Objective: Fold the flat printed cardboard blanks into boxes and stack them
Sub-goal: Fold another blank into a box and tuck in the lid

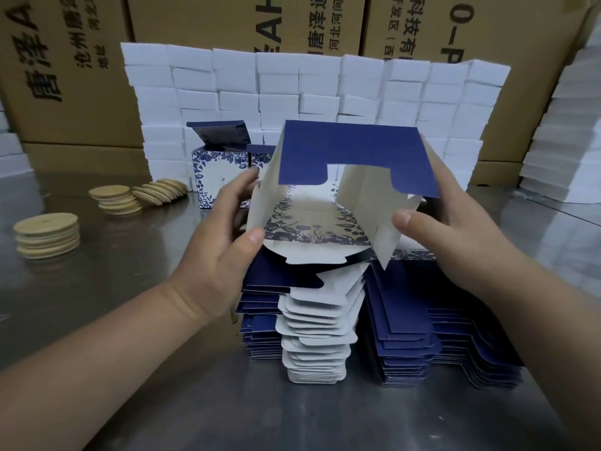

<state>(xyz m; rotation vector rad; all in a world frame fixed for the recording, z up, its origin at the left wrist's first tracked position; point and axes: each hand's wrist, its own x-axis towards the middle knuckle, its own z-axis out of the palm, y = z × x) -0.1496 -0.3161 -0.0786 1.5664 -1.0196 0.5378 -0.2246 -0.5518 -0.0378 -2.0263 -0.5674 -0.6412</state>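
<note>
- Under the pile (406, 346) of flat blanks, a steel table (97, 304) fills the lower view, shiny and grey.
- Far behind the pile, brown cartons (74, 76) with black print stand as a back wall.
- Between the cartons and the pile, white blocks (325, 83) are laid in rows like bricks, several courses high. More white stacks (559, 125) rise to the right of the pile.
- The pile itself sits at the near middle of the table. It is made of two side-by-side heaps, dark blue, with pale rounded tabs sticking out where the two meet.
- Just above the pile, a half-opened box (351, 151) is held in the air, clear of the table. Its open end faces the camera, a blue notched flap stands up on top, and a floral band shows on the inner floor.
- The left hand (214, 265), left of the pile's top, pinches the box's left wall, with the thumb at the near edge and the fingers outside.
- The right hand (455, 242), right of the pile's top, pinches the right side of the box, with the thumb on a pale inner flap and the fingers behind the outer wall.
- Behind the pile and a little left, done boxes (214, 170) in a blue floral print stand against the white blocks, one with its lid up.
- Well left of the pile, round tan discs (47, 234) lie in one neat stack. A second stack (117, 198) and a toppled row (162, 190) lie further back.
</note>
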